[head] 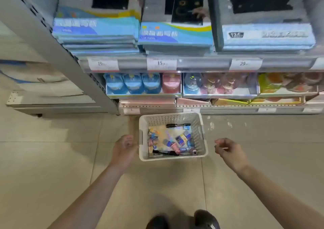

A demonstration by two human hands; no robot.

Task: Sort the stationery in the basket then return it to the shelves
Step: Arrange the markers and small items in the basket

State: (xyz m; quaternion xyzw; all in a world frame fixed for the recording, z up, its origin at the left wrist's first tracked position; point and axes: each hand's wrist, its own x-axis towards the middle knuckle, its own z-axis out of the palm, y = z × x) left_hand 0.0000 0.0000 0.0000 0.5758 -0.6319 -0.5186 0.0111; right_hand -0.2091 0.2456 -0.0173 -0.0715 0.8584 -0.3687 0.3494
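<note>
A white perforated basket [199, 134] stands on the tiled floor in front of the shelves. Inside lie several small stationery items: a black pen [178, 125] at the far end, another black pen [164, 153] at the near end, and small blue and pink packets [182, 139] between them. My left hand [124, 147] hovers just left of the basket's near corner, fingers loosely curled, holding nothing. My right hand [226, 149] hangs a short way right of the basket, fingers loosely curled and apart from it.
The shelf unit [201, 63] carries stacked blue writing-board boxes [175, 33] above price tags. Lower trays [143, 85] hold blue and pink packaged goods. A grey upright [57, 53] slants down the left. My shoes [205, 220] show at the bottom edge.
</note>
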